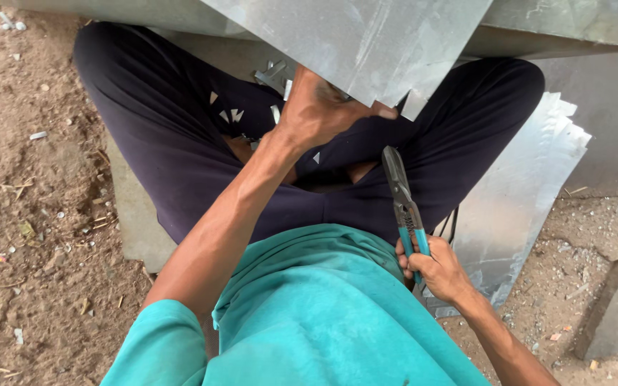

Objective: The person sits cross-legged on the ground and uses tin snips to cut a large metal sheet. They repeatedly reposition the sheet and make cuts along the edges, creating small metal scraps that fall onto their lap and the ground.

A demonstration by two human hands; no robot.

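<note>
Partly hidden left hand [320, 107] behind sheet metal [366, 43]

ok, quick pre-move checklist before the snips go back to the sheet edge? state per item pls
1. Left hand grips the lower edge of the metal sheet: ok.
2. Right hand closed on the teal handles of the tin snips: ok.
3. Snip blades shut and pointing up toward the sheet, apart from it: ok.
4. Left thumb lies right beside the notched edge where cuts already show: not ok, probably too close to the cut line.
5. Offcut slivers lie on the dark trousers: not ok, sharp scraps on the lap.
6. Marked cut line on the sheet: cannot tell.
</note>
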